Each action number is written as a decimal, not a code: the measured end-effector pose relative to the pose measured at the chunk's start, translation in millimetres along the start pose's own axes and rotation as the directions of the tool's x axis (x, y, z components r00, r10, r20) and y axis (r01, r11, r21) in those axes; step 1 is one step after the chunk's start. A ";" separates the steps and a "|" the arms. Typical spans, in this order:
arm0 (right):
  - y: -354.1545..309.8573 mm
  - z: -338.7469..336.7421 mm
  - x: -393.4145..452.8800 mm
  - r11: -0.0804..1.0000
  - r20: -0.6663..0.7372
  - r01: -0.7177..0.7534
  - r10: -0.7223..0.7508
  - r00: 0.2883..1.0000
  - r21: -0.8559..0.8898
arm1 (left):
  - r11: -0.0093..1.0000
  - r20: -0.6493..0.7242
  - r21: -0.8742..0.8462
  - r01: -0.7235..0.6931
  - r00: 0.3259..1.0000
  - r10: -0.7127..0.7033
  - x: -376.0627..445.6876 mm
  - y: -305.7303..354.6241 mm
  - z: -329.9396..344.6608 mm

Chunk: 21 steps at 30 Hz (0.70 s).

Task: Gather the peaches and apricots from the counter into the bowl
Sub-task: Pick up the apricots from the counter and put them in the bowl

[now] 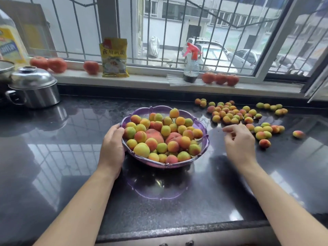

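Your left hand (113,144) is steadying the purple bowl (164,165) at its 9 o'clock rim; keep it there. Right hand (237,139) is empty, fingers loosely curled. Scoop the loose apricots (230,112) on the tabletop (71,157) at its 1 o'clock, few at once, since the bowl's heaped.

Both bare forearms reach forward; left hand (112,146) curled, thumb uppermost, fingers wrapped round something at its right; right hand (238,141) raised, palm down, fingers loosely bent, holding nothing.

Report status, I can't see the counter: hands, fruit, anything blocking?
Left hand holds bowl rim. Right hand empty. Loose fruit right of bowl. Nothing blocking.
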State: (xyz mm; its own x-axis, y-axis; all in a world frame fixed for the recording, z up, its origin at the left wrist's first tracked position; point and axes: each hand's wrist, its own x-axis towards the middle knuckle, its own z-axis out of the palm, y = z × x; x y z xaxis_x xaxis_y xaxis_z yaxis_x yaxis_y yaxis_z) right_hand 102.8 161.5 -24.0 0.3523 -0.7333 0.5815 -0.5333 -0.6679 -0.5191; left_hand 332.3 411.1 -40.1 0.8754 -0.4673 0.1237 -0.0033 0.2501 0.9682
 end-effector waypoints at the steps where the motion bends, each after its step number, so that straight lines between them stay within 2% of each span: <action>1: 22.2 -3.1 -2.6 0.995 0.027 -0.059 0.061 0.998 -0.083 | 1.000 -0.010 0.008 -0.007 1.000 0.007 -0.4 -0.5 1.0; 4: 63.6 -12.8 -2.5 0.938 0.033 -0.214 0.231 0.972 -0.272 | 1.000 -0.039 0.021 -0.017 0.999 0.018 -0.5 -3.2 1.9; 7: 75.8 -15.3 4.4 0.902 -0.041 -0.262 0.264 0.964 -0.343 | 1.000 -0.055 0.007 -0.025 0.998 0.026 -1.7 -1.6 3.1; 10: 88.3 -18.8 10.6 0.868 -0.003 -0.290 0.315 0.949 -0.404 | 1.000 -0.056 -0.029 0.005 0.998 -0.007 -4.2 -0.3 6.0; 15: 100.6 -21.7 20.7 0.861 0.051 -0.368 0.410 0.910 -0.351 | 0.998 -0.035 -0.052 0.023 0.999 -0.025 -3.6 -0.7 4.5; 18: 101.9 -22.1 20.7 0.873 0.013 -0.379 0.402 0.916 -0.307 | 0.998 -0.030 -0.062 0.022 0.999 -0.024 -3.3 -1.8 4.4; 21: 89.5 -26.1 16.6 0.917 0.001 -0.352 0.359 0.933 -0.188 | 0.997 -0.024 -0.072 0.027 0.999 -0.029 -2.5 -2.3 3.6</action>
State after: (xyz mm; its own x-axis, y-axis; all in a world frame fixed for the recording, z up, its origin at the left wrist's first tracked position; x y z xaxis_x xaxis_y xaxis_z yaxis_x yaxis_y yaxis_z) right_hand 40.8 92.9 -44.5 0.1384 -0.9243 0.3556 -0.7574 -0.3302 -0.5634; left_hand 328.4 408.6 -41.9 0.8867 -0.4534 0.0904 0.0550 0.2975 0.9532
